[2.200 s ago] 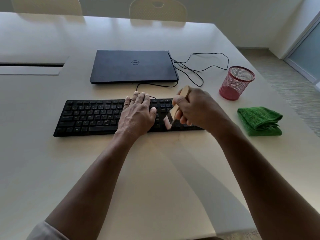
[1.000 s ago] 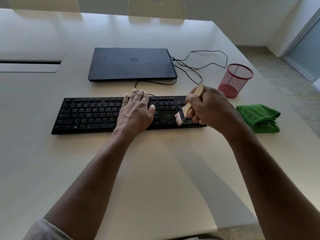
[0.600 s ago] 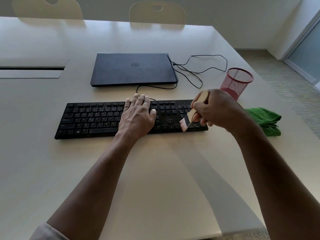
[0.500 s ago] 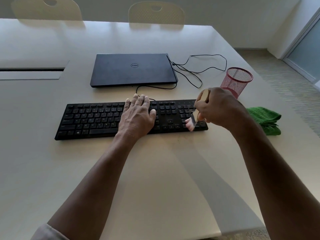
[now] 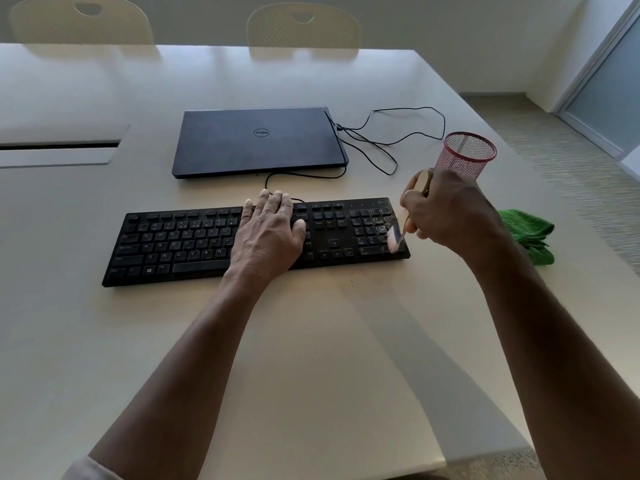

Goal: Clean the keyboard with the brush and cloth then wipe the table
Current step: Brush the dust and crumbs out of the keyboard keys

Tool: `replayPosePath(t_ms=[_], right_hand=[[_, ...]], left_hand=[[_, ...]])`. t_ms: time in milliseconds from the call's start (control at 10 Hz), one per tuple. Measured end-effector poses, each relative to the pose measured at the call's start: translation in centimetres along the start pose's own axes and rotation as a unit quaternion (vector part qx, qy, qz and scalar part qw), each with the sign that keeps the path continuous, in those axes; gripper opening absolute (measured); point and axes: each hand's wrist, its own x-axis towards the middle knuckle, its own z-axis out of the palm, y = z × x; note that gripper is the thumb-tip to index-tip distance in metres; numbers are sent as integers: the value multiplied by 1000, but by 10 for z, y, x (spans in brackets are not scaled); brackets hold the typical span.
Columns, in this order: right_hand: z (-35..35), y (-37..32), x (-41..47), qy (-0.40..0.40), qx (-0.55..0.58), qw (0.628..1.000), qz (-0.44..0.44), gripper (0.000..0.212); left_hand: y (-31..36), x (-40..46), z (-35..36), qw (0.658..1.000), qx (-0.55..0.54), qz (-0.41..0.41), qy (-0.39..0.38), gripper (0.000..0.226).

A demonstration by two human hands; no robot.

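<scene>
Two hands are at work on the black keyboard, which lies across the middle of the pale worktop, its long side parallel to the near edge. The left hand rests flat on the middle keys with fingers straight, pinning the board down. The right hand is curled round the wooden handle of a small brush, whose pale bristles touch the number pad at the keyboard's right end, where specks of dust show.

I judge the keyboard light and rigid, likely to slide on the smooth top unless it is held, so pressing on its middle makes sense. The brush looks light, with soft bristles that bend into the gaps; a grip low on the handle gives control. The folded green cloth lies toward the right edge of the worktop, just behind the right wrist, soft and easy to bunch in one hand.

Behind the keyboard sits a closed Dell laptop, with a thin black cable looping toward the right edge. A red mesh pen cup stands just beyond the right hand; it looks light and could tip if an elbow swings. Cable and cup would both get in the way of a wipe there.
</scene>
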Motion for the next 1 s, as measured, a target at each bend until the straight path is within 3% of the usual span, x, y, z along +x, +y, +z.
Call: replayPosePath(t_ms=[100, 300, 500, 700, 900, 1000], right_hand=[[1, -1, -1, -2, 59, 998, -5, 18], [-3, 1, -3, -89, 25, 995, 25, 24], [-2, 0, -3, -22, 63, 998, -8, 19], [-6, 3, -6, -91, 38, 995, 21, 23], [-5, 5, -4, -23, 51, 998, 2, 22], [-5, 7, -4, -52, 36, 998, 18, 23]], left_hand=[[0, 0, 0, 1000, 2, 0, -1, 63], [0, 0, 0, 1000, 2, 1, 0, 64], [0, 0, 0, 1000, 2, -1, 1, 64], [-1, 1, 2, 1000, 4, 1, 4, 64], [-1, 1, 3, 1000, 4, 3, 4, 63], [-1, 1, 3, 1000, 4, 4, 7, 63]])
